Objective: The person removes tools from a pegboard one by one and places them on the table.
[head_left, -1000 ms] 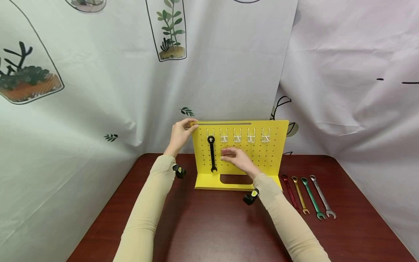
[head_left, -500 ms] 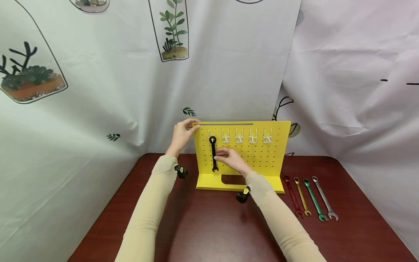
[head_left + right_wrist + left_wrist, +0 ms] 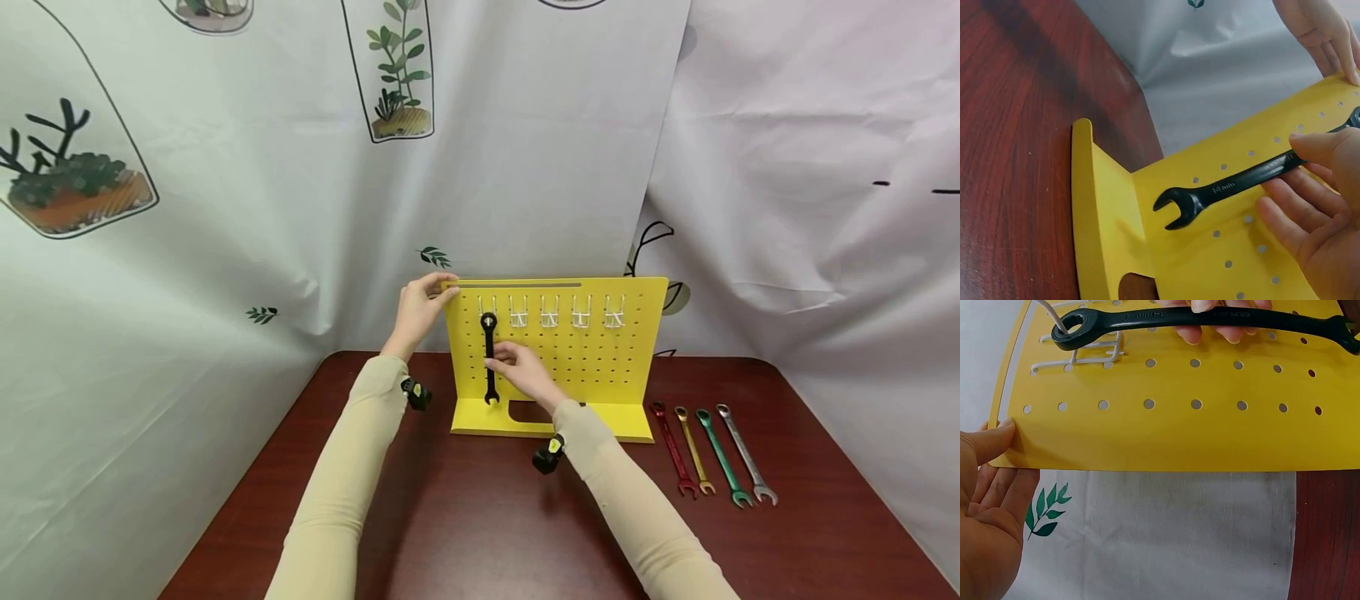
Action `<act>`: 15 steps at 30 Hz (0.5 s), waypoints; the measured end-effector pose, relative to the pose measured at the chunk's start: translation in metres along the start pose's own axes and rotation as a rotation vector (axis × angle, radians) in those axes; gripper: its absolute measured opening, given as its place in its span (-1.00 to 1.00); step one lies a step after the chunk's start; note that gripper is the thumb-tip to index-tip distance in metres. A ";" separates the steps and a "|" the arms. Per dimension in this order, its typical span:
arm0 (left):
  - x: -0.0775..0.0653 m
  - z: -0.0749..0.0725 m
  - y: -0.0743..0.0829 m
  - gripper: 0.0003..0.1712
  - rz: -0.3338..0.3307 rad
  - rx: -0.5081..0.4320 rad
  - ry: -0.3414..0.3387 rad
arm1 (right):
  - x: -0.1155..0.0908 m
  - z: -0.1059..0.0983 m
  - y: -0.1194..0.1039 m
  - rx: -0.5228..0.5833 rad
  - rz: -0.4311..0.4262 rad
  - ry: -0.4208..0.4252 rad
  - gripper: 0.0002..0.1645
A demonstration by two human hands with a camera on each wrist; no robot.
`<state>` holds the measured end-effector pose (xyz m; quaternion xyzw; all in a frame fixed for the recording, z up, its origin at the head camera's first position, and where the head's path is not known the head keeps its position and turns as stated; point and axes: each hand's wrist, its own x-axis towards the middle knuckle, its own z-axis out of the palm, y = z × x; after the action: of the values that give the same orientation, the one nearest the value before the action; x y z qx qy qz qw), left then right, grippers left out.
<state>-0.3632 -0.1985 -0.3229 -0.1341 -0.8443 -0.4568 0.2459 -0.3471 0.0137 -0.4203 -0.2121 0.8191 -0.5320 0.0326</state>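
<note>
A black combination wrench (image 3: 490,371) hangs upright at the left of a yellow pegboard (image 3: 600,367), its ring end still around a white hook (image 3: 1059,319) in the left wrist view. My right hand (image 3: 527,374) pinches its shaft between thumb and fingers; in the right wrist view the open jaw end of the wrench (image 3: 1235,184) points down toward the board's base. My left hand (image 3: 417,314) grips the board's upper left corner, thumb in front and fingers (image 3: 1019,494) behind.
Several white hooks (image 3: 550,312) line the board's upper part. Right of the board lie a red wrench (image 3: 674,451), a gold wrench (image 3: 694,451), a green wrench (image 3: 723,458) and a silver wrench (image 3: 747,455) on the dark red table (image 3: 465,517). A printed curtain (image 3: 525,167) hangs behind.
My right hand has moved left to the black wrench and now pinches its shaft. The wrench sits slightly lower in view and more upright. My left hand keeps its hold on the corner.
</note>
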 end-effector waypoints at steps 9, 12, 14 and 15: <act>-0.001 -0.002 -0.001 -0.72 -0.004 -0.004 -0.006 | -0.003 0.007 -0.001 0.047 -0.016 0.056 -0.50; -0.001 -0.002 0.000 -0.72 -0.003 -0.005 -0.004 | -0.004 0.007 -0.002 0.054 -0.022 0.063 -0.51; -0.001 -0.002 0.000 -0.72 -0.005 -0.007 -0.005 | -0.004 0.007 -0.001 0.060 -0.031 0.066 -0.51; -0.001 -0.002 0.000 -0.72 -0.007 -0.008 -0.005 | -0.005 0.007 -0.001 0.061 -0.034 0.067 -0.52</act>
<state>-0.3620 -0.2000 -0.3221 -0.1333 -0.8436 -0.4607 0.2415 -0.3406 0.0089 -0.4231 -0.2067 0.7995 -0.5640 0.0025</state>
